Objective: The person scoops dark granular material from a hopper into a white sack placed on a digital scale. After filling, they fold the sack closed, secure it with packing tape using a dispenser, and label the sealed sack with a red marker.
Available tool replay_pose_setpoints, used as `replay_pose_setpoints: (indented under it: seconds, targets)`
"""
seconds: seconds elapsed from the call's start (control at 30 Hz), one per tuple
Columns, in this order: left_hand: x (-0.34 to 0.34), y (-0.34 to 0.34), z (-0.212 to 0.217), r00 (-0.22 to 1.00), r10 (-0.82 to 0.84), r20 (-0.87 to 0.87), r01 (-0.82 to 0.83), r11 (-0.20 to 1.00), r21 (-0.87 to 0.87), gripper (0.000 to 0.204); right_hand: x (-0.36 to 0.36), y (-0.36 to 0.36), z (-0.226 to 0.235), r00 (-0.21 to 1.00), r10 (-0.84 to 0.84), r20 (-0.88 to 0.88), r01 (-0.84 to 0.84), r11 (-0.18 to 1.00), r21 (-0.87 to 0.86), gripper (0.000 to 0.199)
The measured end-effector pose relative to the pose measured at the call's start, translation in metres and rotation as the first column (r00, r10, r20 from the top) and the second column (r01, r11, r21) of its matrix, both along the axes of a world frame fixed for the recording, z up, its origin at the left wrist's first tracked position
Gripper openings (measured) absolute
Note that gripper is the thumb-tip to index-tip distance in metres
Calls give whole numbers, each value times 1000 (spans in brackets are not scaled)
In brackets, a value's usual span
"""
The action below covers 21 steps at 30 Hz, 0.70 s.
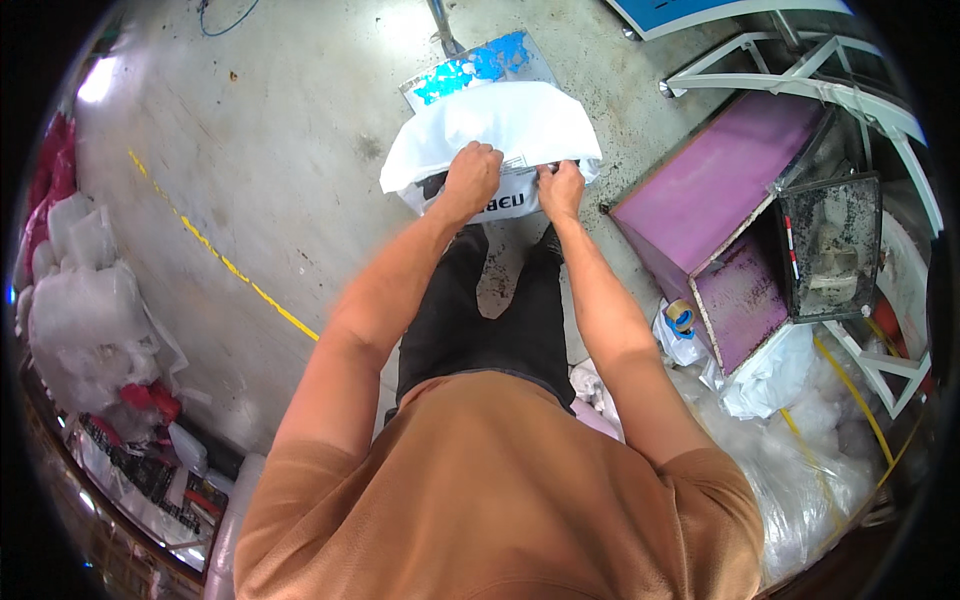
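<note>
A white plastic bag [490,115] with dark print on its near side is in front of me, above my shoes. My left hand [474,178] is closed on the bag's folded edge near the middle. Further right, my right hand [562,188] pinches the same edge, thumb and fingers together. A small label with fine print shows between the hands. Something dark peeks out under the edge left of my left hand; its kind is hidden. Behind the bag is a metal platform [528,58] with peeling blue paint and a post at its far side.
A purple box-like cabinet [725,185] leans at the right beside a white metal frame [745,68]. Near it lie a tape roll [680,318] and clear plastic wrap [800,470]. Plastic-wrapped bundles [95,320] are piled at the left. A yellow line [215,250] crosses the concrete floor.
</note>
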State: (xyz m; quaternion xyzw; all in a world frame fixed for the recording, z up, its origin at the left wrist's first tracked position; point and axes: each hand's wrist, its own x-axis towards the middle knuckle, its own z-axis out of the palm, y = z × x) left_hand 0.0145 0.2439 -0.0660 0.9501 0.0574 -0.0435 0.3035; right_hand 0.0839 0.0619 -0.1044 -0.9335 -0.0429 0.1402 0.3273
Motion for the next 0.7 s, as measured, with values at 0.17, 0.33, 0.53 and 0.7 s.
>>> replay_pose_setpoints:
  seconds: [0.17,0.33,0.53,0.7]
  targets:
    - [9,12,-2,997,-68,-46,70,996,48,11,-5,0,2,999,-35,34,33,998,62,20]
    - [22,6,2,983,-79,-164,90,994,65,16,-3,-5,19,993,-69,91,58,991,118,19]
    - [14,4,-18,979,5,-203,38,977,209,14,-42,-51,75,964,-171,206,93,935,342,35]
    - [17,-25,9,988,-5,-152,49,957,285,23,-111,-227,24,847,-527,-69,527,817,234,21]
